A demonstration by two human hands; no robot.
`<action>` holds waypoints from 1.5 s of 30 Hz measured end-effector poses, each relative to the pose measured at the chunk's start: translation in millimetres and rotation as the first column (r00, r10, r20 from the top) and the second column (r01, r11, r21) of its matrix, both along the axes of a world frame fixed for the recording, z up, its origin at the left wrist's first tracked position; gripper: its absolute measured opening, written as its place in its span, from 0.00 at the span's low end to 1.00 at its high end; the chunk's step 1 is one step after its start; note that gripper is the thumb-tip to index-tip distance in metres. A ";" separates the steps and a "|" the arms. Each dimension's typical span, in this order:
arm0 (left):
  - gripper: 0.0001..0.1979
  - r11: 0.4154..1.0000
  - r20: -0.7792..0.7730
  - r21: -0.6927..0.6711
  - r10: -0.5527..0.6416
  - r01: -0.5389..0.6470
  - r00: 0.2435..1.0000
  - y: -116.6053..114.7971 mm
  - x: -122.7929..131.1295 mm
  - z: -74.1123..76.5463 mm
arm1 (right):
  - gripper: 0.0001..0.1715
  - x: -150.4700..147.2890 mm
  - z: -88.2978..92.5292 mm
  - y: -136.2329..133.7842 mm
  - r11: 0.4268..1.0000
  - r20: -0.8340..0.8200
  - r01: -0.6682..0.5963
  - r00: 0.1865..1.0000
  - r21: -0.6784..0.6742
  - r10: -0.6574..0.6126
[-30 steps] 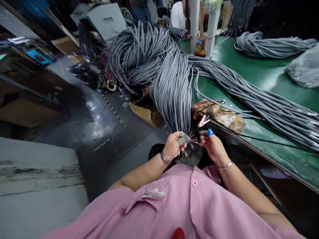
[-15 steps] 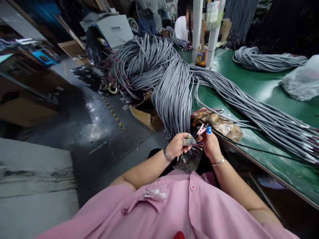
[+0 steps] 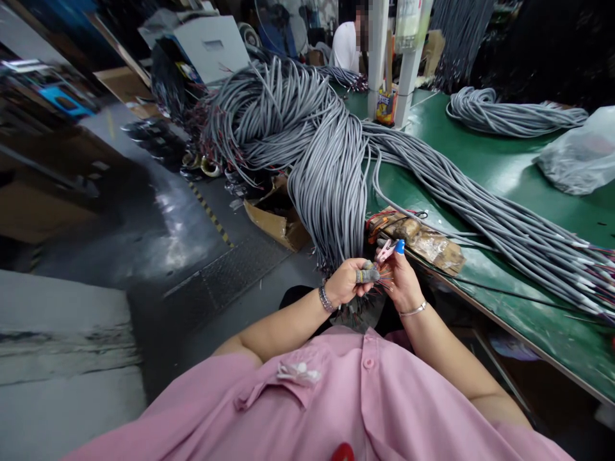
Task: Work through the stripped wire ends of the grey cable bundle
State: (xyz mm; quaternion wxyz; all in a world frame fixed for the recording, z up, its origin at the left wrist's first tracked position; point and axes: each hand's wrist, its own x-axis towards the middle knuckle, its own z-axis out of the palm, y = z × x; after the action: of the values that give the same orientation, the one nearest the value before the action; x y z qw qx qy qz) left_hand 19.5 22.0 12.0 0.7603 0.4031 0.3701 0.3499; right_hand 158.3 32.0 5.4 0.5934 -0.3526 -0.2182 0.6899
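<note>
Thin coloured wires (image 3: 385,280) sit between the two hands, above the lap, fanned out. Left hand (image 3: 346,282) at 9 o'clock of them, grey covers on its fingers, pinching the wires. Right hand (image 3: 404,282) at 3 o'clock, fingers bent in at the wire ends, blue cover (image 3: 400,246) on thumb; can't tell if it grips. Pink clip (image 3: 385,251) at 12 o'clock of the wires, right by the right fingertips; contact unclear. Wooden block (image 3: 420,241) with clear wrap at 1–2 o'clock, on the edge of the green tabletop (image 3: 509,153). Big grey cable bundle (image 3: 334,182) at 11 o'clock, hanging over the edge; cardboard box (image 3: 286,229) at 10, on the floor. Long grey cables (image 3: 480,192) run across at 2 o'clock; plastic bag (image 3: 579,157) beyond, same direction. Person in white (image 3: 344,48) far back, between 11 and 12.
</note>
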 end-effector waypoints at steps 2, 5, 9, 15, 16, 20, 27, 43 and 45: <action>0.18 1.000 -0.002 -0.002 0.000 0.000 1.000 -0.2 0.0 1.1 | 0.28 0.7 -2.1 -1.4 1.000 -0.032 -0.018 0.999 -0.015 0.017; 0.18 1.000 -0.005 0.001 0.002 -0.002 1.000 -2.9 -1.0 4.1 | 0.30 3.6 -3.9 -4.0 0.998 -0.065 -0.060 0.996 -0.015 0.059; 0.18 0.999 -0.032 0.019 0.029 -0.028 0.999 -13.6 -1.4 9.5 | 0.34 8.6 -1.3 -7.0 0.993 -0.057 -0.120 0.991 0.004 0.120; 0.18 0.985 -0.001 0.046 0.169 -0.169 0.986 -27.0 4.5 15.5 | 0.21 8.9 0.4 -8.1 0.998 -0.004 -0.058 0.998 0.021 0.058; 0.17 0.980 0.001 0.050 0.191 -0.191 0.982 -27.1 5.4 15.5 | 0.20 8.2 -0.2 -7.9 0.998 0.009 -0.041 0.999 0.038 0.040; 0.15 0.974 0.005 0.056 0.221 -0.221 0.975 -24.5 7.3 13.4 | 0.21 5.4 -1.1 -5.2 0.999 -0.077 0.004 0.997 0.038 -0.001; 0.15 0.977 -0.009 0.048 0.210 -0.209 0.978 -22.4 10.3 14.3 | 0.21 2.2 1.3 1.9 0.999 -0.217 -0.023 0.976 -0.049 0.012; 0.15 0.972 -0.005 0.035 0.232 -0.231 0.973 -33.4 7.3 14.4 | 0.21 11.8 -0.5 -6.4 0.994 -0.229 -0.110 0.968 -0.021 0.103; 0.14 0.971 0.010 0.028 0.237 -0.238 0.971 -34.4 6.5 14.8 | 0.17 12.8 -0.6 -6.4 0.997 -0.184 -0.077 0.980 -0.006 0.075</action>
State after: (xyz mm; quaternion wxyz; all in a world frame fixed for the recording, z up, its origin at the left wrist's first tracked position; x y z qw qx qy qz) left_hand 26.0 -12.4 26.7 0.7082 0.3658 0.4083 0.4449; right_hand 171.1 25.6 4.8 0.5820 -0.2828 -0.1715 0.7429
